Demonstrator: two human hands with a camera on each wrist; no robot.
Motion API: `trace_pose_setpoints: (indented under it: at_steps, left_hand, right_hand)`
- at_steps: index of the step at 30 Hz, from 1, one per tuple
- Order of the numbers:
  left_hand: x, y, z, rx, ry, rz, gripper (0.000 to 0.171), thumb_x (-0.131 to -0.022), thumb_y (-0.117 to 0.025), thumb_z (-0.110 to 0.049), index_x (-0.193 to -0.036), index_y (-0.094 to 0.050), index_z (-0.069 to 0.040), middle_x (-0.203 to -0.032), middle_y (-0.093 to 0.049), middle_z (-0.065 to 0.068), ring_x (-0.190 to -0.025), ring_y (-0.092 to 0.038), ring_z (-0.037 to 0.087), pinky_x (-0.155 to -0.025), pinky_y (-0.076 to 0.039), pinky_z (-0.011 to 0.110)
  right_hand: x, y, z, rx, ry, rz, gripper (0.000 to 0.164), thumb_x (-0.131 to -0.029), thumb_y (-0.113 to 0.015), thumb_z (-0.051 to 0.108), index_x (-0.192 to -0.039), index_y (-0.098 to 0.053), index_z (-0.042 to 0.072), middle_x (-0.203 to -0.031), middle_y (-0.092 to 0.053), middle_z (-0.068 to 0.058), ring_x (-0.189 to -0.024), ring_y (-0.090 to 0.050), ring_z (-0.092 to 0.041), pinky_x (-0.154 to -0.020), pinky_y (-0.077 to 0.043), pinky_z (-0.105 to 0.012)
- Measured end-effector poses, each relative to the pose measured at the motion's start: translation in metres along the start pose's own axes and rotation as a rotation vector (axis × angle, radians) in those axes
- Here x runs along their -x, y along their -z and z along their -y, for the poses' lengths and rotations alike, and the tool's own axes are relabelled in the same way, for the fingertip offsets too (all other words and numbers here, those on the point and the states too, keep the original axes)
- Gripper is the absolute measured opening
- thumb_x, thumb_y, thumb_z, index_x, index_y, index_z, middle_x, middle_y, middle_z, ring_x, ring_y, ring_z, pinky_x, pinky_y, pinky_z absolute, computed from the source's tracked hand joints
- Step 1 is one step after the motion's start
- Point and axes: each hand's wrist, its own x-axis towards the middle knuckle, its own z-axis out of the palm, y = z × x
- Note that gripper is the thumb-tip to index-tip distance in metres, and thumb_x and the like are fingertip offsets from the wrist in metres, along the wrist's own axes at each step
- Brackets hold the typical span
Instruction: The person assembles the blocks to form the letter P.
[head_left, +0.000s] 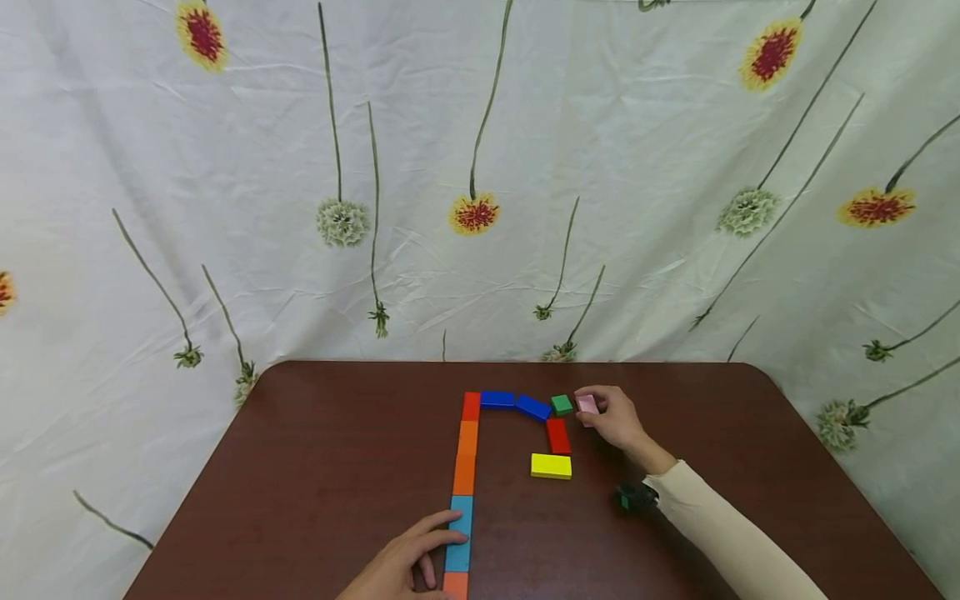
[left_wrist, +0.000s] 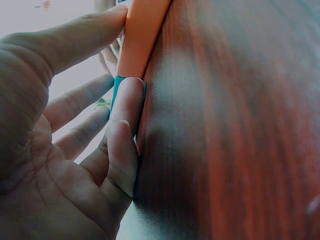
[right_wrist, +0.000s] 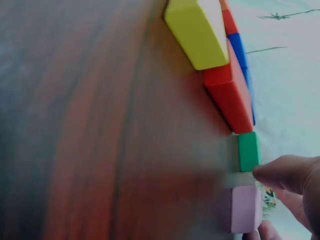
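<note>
My left hand rests beside a line of blocks. Its fingertips touch a light blue block. In the left wrist view its thumb reaches the side of an orange block. At the far side of the table, the thumb and fingers of my right hand curl round a small pink block. A small green block stands just left of the pink one. Nearer me are a red block and a yellow block, the yellow one lying crosswise.
Two dark blue blocks run from the line's far red block toward the green one. More orange blocks lie in the line. A dark device is at my right wrist. A flowered curtain hangs behind the brown table.
</note>
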Motion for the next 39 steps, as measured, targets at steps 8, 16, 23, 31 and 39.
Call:
trace_pose_setpoints:
  at_steps: [8, 16, 23, 31, 39]
  left_hand:
    - [-0.001, 0.0, -0.002, 0.02, 0.014, 0.007, 0.053, -0.092, -0.075, -0.021, -0.135, -0.057, 0.004, -0.147, -0.037, 0.034, -0.07, -0.05, -0.004, -0.056, -0.049, 0.018]
    - [0.001, -0.001, -0.002, 0.024, 0.003, 0.002, 0.052, -0.092, -0.074, -0.023, -0.135, -0.058, 0.003, -0.147, -0.038, 0.034, -0.071, -0.05, -0.005, -0.056, -0.049, 0.018]
    - [0.002, -0.001, -0.001, 0.012, -0.023, -0.005, 0.052, -0.092, -0.074, -0.022, -0.135, -0.057, 0.003, -0.146, -0.038, 0.034, -0.071, -0.05, -0.004, -0.056, -0.049, 0.018]
    - [0.002, -0.002, 0.0, 0.014, -0.026, -0.008, 0.052, -0.092, -0.074, -0.022, -0.135, -0.058, 0.003, -0.147, -0.038, 0.033, -0.071, -0.051, -0.004, -0.055, -0.048, 0.018]
    - [0.001, -0.001, 0.001, 0.002, -0.032, -0.007, 0.052, -0.092, -0.075, -0.019, -0.135, -0.057, 0.005, -0.146, -0.039, 0.032, -0.07, -0.052, -0.001, -0.055, -0.048, 0.018]
  right_hand:
    - [0.005, 0.001, -0.004, 0.048, -0.065, 0.019, 0.034, -0.088, -0.074, 0.005, -0.122, -0.071, 0.006, -0.124, -0.063, -0.022, -0.092, -0.057, -0.029, -0.069, -0.048, -0.03]
    - [0.007, 0.001, -0.01, 0.128, 0.016, -0.027, 0.033, -0.086, -0.076, 0.008, -0.118, -0.072, 0.003, -0.119, -0.067, -0.023, -0.082, -0.061, -0.026, -0.065, -0.05, -0.031]
    - [0.007, 0.004, -0.007, 0.153, 0.022, -0.034, 0.034, -0.087, -0.075, 0.01, -0.121, -0.072, 0.005, -0.121, -0.068, -0.022, -0.087, -0.064, -0.028, -0.075, -0.055, -0.04]
    - [0.008, 0.01, 0.005, 0.079, 0.065, -0.027, 0.035, -0.088, -0.075, 0.008, -0.122, -0.071, 0.007, -0.12, -0.068, -0.021, -0.083, -0.067, -0.024, -0.069, -0.053, -0.03]
    - [0.015, 0.005, 0.025, 0.017, 0.123, 0.015, 0.036, -0.086, -0.076, 0.006, -0.121, -0.071, 0.007, -0.118, -0.069, -0.02, -0.085, -0.067, -0.024, -0.066, -0.055, -0.028]
